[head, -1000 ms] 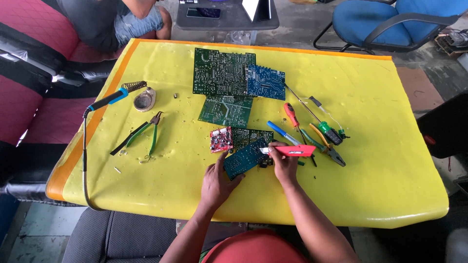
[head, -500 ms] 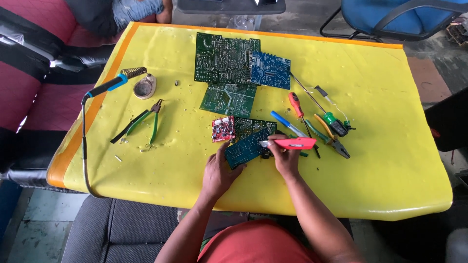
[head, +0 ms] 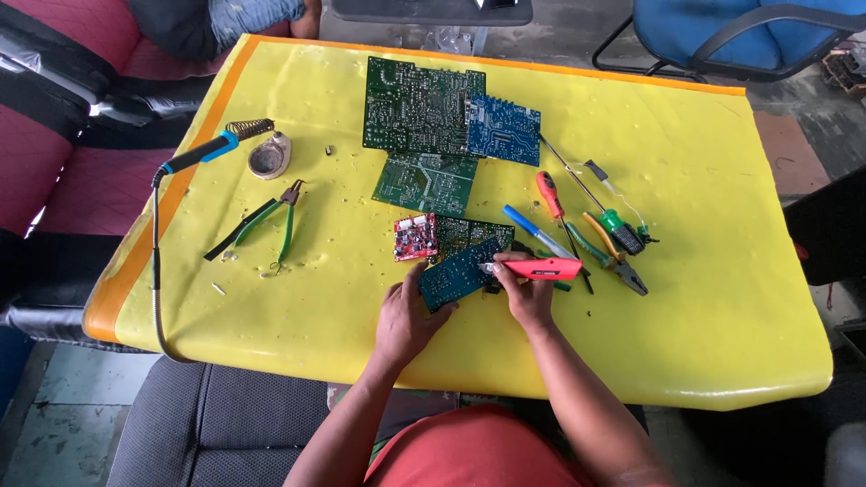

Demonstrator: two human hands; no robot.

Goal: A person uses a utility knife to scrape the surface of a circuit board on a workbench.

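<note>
Two hands work at the near edge of a yellow table point(head: 722, 298). Far to the left lies a blue-handled soldering iron point(head: 203, 155), with a small round tin point(head: 268, 160) just beside it and green-handled pliers point(head: 262, 225) nearer in. Toward the middle, a small red board point(head: 415, 237) sits just left of a blue-green circuit board point(head: 462, 272), which lies tilted near the table's front. The left hand point(head: 406, 320) rests on that board's near-left corner, fingers spread and pressing it down rather than closed around it. The right hand point(head: 528, 293) is clamped around a red pen-shaped tool point(head: 539, 268), its tip touching the board's right end. Farther back lie a large green board point(head: 419, 104) and a blue board point(head: 502, 131). To the right are a red screwdriver point(head: 550, 194), a blue pen point(head: 534, 230) and yellow-handled pliers point(head: 613, 261).
</note>
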